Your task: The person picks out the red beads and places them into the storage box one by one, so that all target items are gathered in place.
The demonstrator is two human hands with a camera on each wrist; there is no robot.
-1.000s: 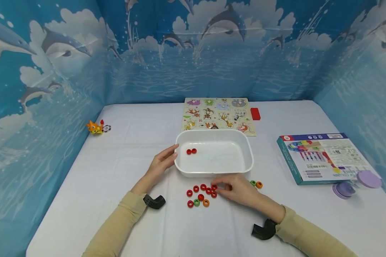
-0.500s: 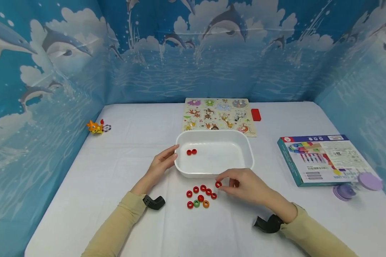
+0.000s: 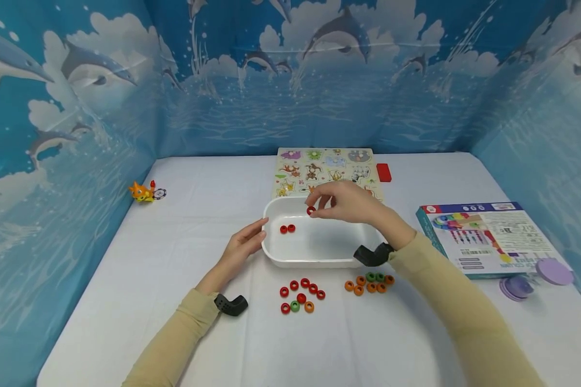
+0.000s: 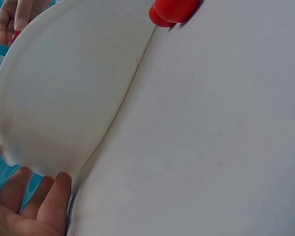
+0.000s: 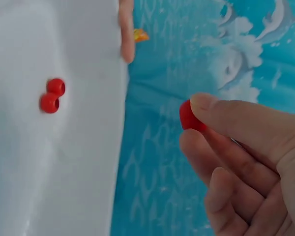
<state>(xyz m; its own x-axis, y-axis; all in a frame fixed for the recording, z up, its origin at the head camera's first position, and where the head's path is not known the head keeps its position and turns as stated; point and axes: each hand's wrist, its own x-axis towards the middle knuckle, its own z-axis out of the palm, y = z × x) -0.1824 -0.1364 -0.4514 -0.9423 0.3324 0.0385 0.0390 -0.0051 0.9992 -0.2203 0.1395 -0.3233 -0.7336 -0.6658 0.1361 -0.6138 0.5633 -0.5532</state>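
Between thumb and fingertips my right hand point(image 3: 346, 203) pinches a red bead point(image 5: 191, 117), held above the far part of a white plastic tray point(image 3: 319, 263). Two red beads point(image 5: 50, 103) lie side by side on the tray floor at its left. My left hand point(image 3: 242, 247) touches the tray's left wall with nearly straight fingers; in the left wrist view its fingertips point(image 4: 62, 184) rest against the outer wall. In front of the tray lies a loose group of red beads point(image 3: 312, 288), with a green bead point(image 3: 295, 306) and an orange bead point(image 3: 309, 307) among them.
Orange beads point(image 3: 359, 290) and green beads point(image 3: 380, 277) lie near the tray's front right. An animal puzzle board point(image 3: 290, 171) and a red block point(image 3: 383, 172) are behind it. A flat box point(image 3: 489, 236) and purple-lidded container point(image 3: 519, 286) stand right; an orange toy point(image 3: 142, 192) sits left.
My right hand has picked a red bead from the group and carried it up and forward over the tray. The orange and green beads it covered now show. My left hand has stayed put.
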